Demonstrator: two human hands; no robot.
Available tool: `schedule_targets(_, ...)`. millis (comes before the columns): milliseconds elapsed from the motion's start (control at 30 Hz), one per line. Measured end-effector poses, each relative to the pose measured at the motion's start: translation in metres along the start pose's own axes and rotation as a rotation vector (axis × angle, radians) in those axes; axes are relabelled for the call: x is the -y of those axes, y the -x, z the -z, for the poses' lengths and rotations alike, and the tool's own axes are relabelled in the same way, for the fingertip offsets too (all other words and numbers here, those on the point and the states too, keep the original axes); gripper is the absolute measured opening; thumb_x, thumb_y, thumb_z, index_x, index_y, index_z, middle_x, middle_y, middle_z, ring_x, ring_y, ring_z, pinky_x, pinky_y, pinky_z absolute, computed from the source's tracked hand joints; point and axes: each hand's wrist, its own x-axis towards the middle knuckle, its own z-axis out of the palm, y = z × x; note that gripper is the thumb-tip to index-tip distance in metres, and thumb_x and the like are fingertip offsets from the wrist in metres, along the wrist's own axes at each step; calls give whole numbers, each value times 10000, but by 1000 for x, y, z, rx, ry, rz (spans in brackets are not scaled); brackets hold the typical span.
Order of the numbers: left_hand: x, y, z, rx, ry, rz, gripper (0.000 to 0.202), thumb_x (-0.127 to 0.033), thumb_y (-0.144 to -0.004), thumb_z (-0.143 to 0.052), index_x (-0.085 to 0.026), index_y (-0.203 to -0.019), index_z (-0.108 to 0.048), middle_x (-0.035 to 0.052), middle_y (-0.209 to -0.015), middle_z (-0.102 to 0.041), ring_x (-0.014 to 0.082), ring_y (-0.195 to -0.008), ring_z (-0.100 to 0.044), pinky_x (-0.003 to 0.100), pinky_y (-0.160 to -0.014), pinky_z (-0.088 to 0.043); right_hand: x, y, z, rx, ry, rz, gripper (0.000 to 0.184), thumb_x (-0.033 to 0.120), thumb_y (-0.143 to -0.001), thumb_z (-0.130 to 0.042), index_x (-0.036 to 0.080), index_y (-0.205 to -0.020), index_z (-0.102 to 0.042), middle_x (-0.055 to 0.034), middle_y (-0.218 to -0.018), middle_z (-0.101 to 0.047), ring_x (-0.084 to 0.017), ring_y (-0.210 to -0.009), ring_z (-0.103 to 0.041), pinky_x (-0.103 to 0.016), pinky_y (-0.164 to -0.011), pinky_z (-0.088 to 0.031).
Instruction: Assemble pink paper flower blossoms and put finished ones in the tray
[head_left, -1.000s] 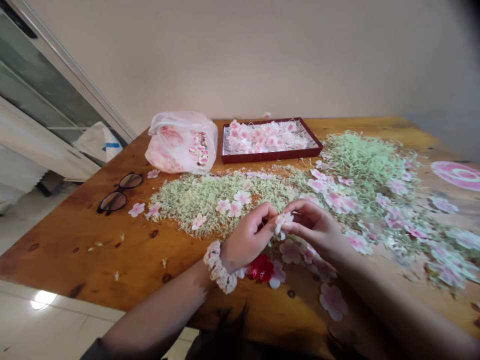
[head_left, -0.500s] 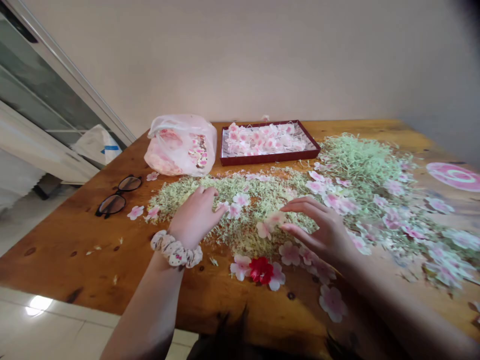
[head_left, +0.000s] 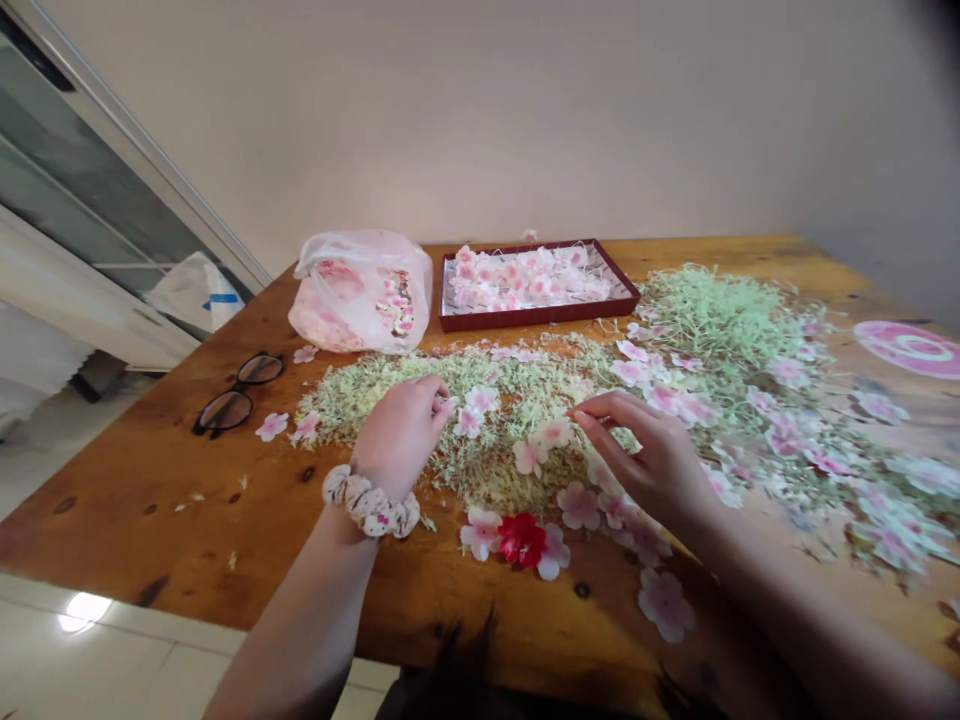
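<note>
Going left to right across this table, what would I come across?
Eyeglasses, a plastic bag, a red-rimmed tray of pink blossoms, pale green shredded filler, a round pink disc.

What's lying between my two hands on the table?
In the head view, pale green shredded filler with pink artificial blossoms on it lies between your left hand and right hand.
</note>
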Motion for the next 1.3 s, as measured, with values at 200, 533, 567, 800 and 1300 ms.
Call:
schedule_targets(200, -15, 4, 7, 7, 531, -55, 210, -297, -784, -654, -170, -948, -623, 35, -811, -659, 158, -739, -615, 312, -721, -497, 1, 2, 1, 33, -49, -29, 105, 237, -887, -546, 203, -973, -595, -62, -881, -633, -183, -796, -602, -338, -713, -485)
schedule_targets(533, -40, 8, -23, 478, 1070, -119, 223, -275, -770, -678, -163, -924, -560, 39, -891, -662, 152, -860, -646, 315, -802, -508, 11, 2, -7, 211, -550, -241, 243, 310, -820, -650, 210, -1038, -610, -58, -914, -677, -172, -805, -653, -303, -706, -549)
schedule_targets(567, -41, 8, -24, 489, 1064, -108, 227, -268, -778, -668, -168, -947, -554, 41, -894, -664, 156, -864, -648, 316, -798, -505, 11, 2, -8, 212, -591, -275, 216, 320, -820, -649, 203, -1000, -620, -54, -890, -681, -168, -790, -657, -296, -699, -549)
schedule_targets(800, -43, 13, -20, 488, 983, -165, 268, -280, -832, -597, -184, -1071, -525, 50, -956, -657, 162, -912, -636, 308, -819, -495, 12, 1, -6, 215, -643, -386, 186, 356, -826, -632, 193, -917, -628, -39, -833, -664, -146, -741, -647, -255, -650, -535)
schedule_targets(1300, -45, 12, -35, 76, 363, -413, 129, -250, -884, -484, -177, -944, -571, 67, -960, -609, 206, -915, -569, 370, -817, -457, -15, -4, 10, -109, -645, -464, 176, 322, -805, -661, 262, -971, -655, -27, -912, -671, -156, -812, -629, -288, -724, -522)
